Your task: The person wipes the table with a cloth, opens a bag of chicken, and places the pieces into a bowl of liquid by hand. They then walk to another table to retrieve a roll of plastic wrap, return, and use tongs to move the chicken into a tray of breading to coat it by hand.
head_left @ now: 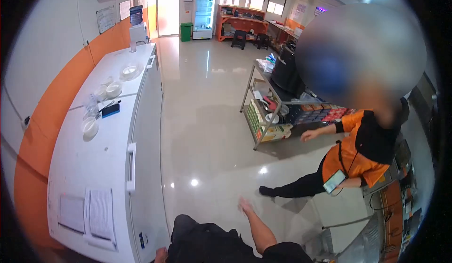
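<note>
My right hand (245, 207) is stretched out over the tiled floor, its fingers extended and holding nothing. At the bottom edge, beside the white chest freezer (89, 169), only a small part of my left hand (161, 254) shows; its fingers cannot be made out. On the freezer lid lie printed sheets (100, 216), a dark blue phone-like object (110, 111), a white bowl (89, 128) and more white bowls (113, 89) farther back.
A person (351, 154) in orange and black stands at the right, holding a phone (334, 181). Behind them is a metal shelf table (256, 145) with a black pot (286, 72). A glass-door fridge (204, 13) and green bin (186, 32) stand far back.
</note>
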`<state>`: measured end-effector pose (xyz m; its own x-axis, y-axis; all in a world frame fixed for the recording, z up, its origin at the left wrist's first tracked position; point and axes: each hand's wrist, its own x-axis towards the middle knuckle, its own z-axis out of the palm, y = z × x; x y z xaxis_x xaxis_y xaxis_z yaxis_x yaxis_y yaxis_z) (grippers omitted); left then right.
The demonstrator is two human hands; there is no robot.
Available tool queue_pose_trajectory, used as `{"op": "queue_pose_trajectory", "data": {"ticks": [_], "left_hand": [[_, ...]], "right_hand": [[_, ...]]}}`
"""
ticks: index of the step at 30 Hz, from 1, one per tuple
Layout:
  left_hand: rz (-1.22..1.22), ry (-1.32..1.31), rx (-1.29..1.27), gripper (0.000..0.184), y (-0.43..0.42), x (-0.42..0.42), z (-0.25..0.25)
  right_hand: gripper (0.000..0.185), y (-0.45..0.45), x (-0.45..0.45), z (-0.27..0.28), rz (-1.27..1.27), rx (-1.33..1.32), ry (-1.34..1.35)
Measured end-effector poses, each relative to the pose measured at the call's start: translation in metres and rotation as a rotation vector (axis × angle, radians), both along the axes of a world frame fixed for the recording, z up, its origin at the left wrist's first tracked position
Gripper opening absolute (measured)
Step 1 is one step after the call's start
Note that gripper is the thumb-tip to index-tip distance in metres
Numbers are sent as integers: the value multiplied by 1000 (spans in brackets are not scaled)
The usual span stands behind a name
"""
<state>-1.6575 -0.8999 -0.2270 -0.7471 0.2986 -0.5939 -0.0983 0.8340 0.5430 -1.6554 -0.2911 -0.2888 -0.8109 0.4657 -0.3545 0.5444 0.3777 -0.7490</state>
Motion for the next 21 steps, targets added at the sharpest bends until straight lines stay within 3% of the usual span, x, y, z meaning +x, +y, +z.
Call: {"op": "queue_pose_trajectory", "data": {"ticks": [1,2,3,5,6,7,8,10,11,12,13,15,16,17,18,21], "left_hand": [[258,-198,57,32,5,-12,6],[424,-335,73,32,28,-26,46],[485,-380,75,32,26,-40,14],[533,-426,77,32,47,-97,22],[545,-440,82,32,60,-126,21],[551,-452,82,32,72,-155,21],[549,-459,84,32,83,-187,22],[527,-470,105,32,110,-264,21],[528,-468,136,32,124,-310,23],[506,-459,130,32,136,-352,16],[487,-446,142,32,148,-398,7],[453,-421,170,33,180,-515,-24],[425,-407,170,33,200,-565,-34],[704,-414,358,29,221,-615,4],[767,-384,434,25,248,-671,23],[652,-212,519,32,310,-811,66]], "right_hand": [[56,12,-61,43,-24,-117,16],[56,17,-117,94,-48,-236,36],[56,27,-161,111,-44,-236,43],[57,40,-244,134,-139,-598,33],[57,45,-281,132,-139,-599,43],[57,51,-309,117,-22,-418,-195],[59,53,-327,99,93,-233,-438],[62,42,-317,42,110,60,-284],[63,35,-320,68,-30,-95,-399],[60,31,-307,61,-23,-35,-289],[50,32,-322,89,-291,-551,-497],[46,21,-340,158,-351,-374,-580],[46,26,-348,155,-341,-354,-592],[46,33,-356,150,-328,-377,-571],[47,45,-372,156,-326,-415,-536],[48,114,-440,170,-424,-729,-277]]}}
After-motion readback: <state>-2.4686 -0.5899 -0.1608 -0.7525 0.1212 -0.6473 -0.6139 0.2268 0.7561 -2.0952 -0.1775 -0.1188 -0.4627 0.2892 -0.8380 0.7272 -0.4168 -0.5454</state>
